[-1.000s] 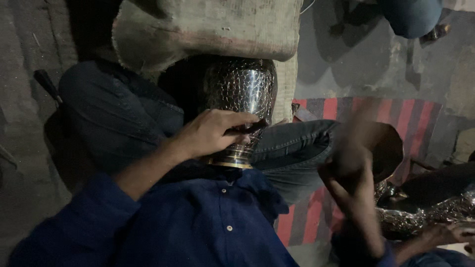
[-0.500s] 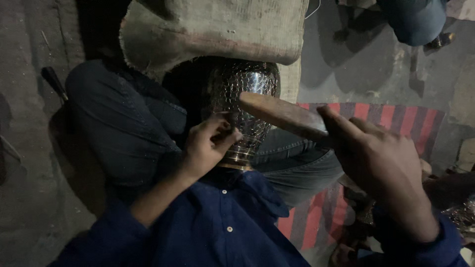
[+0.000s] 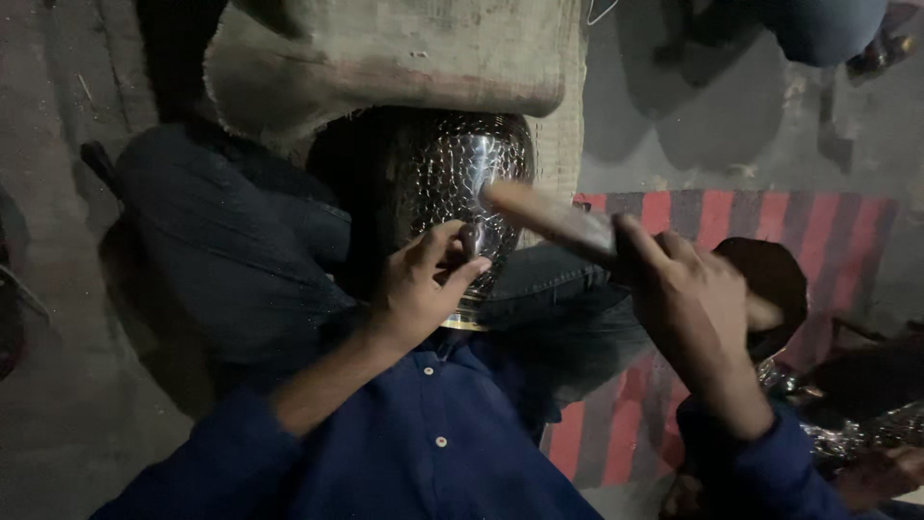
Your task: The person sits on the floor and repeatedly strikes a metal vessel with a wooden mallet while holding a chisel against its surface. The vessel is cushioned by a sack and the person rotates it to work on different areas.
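The left hand point(image 3: 423, 289) rests with curled fingers against the lower front of the dimpled metal pot point(image 3: 452, 193), which sits just above it between the knees. To its right, the right hand point(image 3: 698, 299) grips a wooden mallet point(image 3: 553, 217) whose end touches the pot's side.

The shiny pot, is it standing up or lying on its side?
On its side. The pot lies across the lap, rim toward the left hand, which steadies it. The right hand holds a wooden mallet.
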